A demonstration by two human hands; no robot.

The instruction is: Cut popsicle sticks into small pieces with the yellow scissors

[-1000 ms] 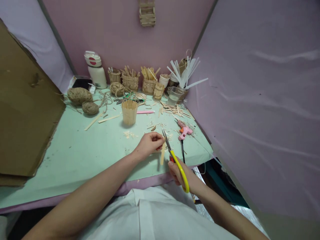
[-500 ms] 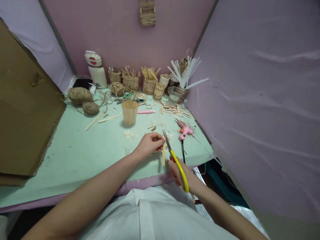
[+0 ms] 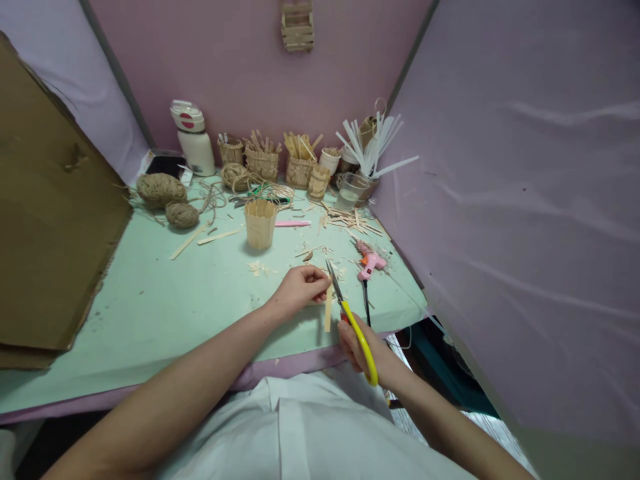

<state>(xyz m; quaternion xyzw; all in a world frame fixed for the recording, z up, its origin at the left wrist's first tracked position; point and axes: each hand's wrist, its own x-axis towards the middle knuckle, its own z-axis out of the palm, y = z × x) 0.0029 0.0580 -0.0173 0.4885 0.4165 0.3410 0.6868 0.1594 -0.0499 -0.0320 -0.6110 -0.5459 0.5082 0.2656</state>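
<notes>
Left hand (image 3: pixel 299 288) pinches wooden stick (image 3: pixel 328 312); right hand (image 3: pixel 361 348) grips scissors (image 3: pixel 350 320), fingers partly hidden.

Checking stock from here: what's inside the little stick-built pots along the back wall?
Loose wooden sticks poke out of the stick-built pots, and white strips fan from a container on the right. Lower contents are hidden by the walls.

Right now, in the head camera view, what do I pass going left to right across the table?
Cardboard sheet → twine balls → popsicle-stick cup → left hand → wooden stick → yellow-handled scissors → pink glue gun.
</notes>
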